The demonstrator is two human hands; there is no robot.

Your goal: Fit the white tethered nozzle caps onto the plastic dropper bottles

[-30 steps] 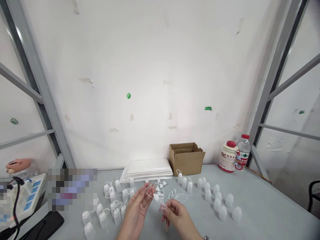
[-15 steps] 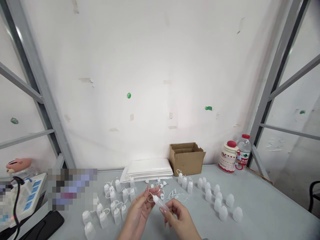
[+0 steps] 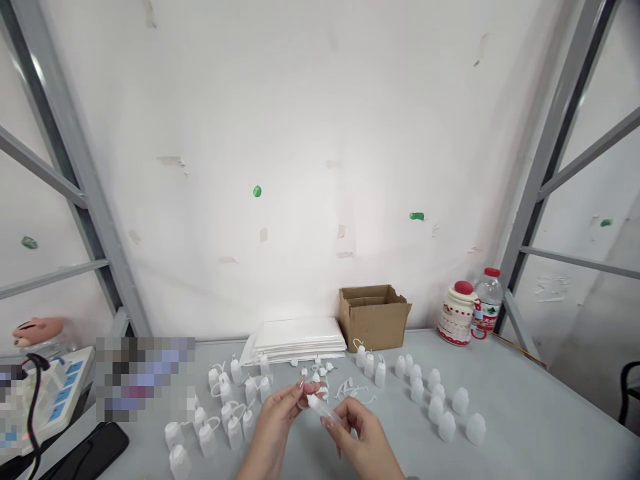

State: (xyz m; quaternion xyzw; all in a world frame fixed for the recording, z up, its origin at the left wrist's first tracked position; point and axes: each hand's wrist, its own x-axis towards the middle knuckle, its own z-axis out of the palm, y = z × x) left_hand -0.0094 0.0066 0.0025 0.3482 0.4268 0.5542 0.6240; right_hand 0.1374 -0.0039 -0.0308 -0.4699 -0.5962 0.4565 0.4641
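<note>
Between the thumb and fingers of my right hand [image 3: 361, 430] is a small translucent squeeze bottle [image 3: 324, 409], tilted with its white nozzle pointing up and left. My left hand [image 3: 279, 417] is pinched at the nozzle end, on a thin white cap strap [image 3: 301, 404] that curves beside the tip; the fingers hide part of it. Just beyond both hands lie loose white nozzle caps [image 3: 329, 367] and a tangle of white straps [image 3: 353, 389]. Several bottles with looped straps [image 3: 207, 440] stand left of my left hand.
Several strapless bottles [image 3: 447, 427] stand on the right of the grey table [image 3: 530, 413]. Behind are a stack of white sheets [image 3: 297, 335], a cardboard box [image 3: 377, 327], a red-lidded jar [image 3: 455, 317] and a water bottle [image 3: 487, 300]. A black phone [image 3: 87, 453] lies at left.
My left fingers have closed in tighter at the nozzle, and the strap has come down beside the tip. The squeeze bottle and my right hand have shifted only slightly.
</note>
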